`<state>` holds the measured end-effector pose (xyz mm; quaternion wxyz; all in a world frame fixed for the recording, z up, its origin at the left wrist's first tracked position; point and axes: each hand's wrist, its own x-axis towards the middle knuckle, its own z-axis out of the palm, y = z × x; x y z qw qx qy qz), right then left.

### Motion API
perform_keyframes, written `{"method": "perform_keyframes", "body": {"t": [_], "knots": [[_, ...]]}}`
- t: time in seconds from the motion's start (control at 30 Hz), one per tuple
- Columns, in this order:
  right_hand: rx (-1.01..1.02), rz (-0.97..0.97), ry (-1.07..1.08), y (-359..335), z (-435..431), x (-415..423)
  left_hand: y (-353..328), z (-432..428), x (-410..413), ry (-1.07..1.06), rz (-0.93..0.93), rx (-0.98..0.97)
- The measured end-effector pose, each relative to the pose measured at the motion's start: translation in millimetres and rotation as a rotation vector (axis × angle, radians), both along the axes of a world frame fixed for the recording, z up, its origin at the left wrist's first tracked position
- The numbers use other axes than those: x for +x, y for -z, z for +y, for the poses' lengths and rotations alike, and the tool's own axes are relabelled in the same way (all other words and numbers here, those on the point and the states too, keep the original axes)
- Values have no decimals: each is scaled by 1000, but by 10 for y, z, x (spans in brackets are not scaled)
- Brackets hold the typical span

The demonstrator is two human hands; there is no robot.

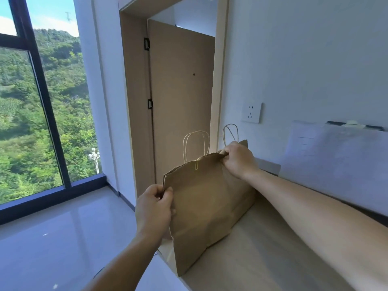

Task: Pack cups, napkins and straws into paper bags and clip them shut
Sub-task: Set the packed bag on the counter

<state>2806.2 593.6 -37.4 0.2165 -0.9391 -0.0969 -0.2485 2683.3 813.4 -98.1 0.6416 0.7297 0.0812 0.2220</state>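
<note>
A brown paper bag (207, 204) with twine handles stands upright at the left end of a light wooden table (260, 255). Its top edge is pressed flat, and a gold paper clip (196, 165) sits on that edge near the middle. My left hand (154, 208) pinches the bag's near top corner. My right hand (239, 159) pinches the far top corner. A second twine handle (230, 132) rises behind my right hand; what it belongs to is hidden. The bag's contents cannot be seen.
A white plastic bag (336, 162) leans against the wall at the back right of the table. A wall socket (252, 112) is above it to the left. A brown door (180, 97) stands behind the bag. Glossy floor and a large window (39, 114) lie left.
</note>
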Motion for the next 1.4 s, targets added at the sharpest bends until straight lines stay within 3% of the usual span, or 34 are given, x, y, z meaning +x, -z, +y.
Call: {"method": "perform_keyframes", "body": {"t": [0.37, 0.43, 0.53, 0.67, 0.8, 1.0, 1.23, 1.4], "knots": [[120, 36, -5, 124, -39, -169, 6, 65, -15, 45, -1, 32], [99, 117, 19, 150, -123, -275, -38, 96, -53, 15, -24, 249], [-51, 325, 38, 200, -325, -516, -140, 178, -103, -198, -121, 783], [-207, 527, 79, 186, -748, -1044, -305, -94, -221, -327, -357, 1173], [-204, 539, 154, 93, -1302, -1757, -293, -750, -451, -104, -182, 1409], [-161, 503, 272, 35, -2239, -3111, -247, -1957, -1030, 261, -69, 1429], [-86, 413, 512, 72, -3311, -4895, -387, -3627, -2108, 596, -215, 1421], [23, 453, 676, 176, -4028, -6016, -384, -4737, -2946, 805, -366, 1419]]}}
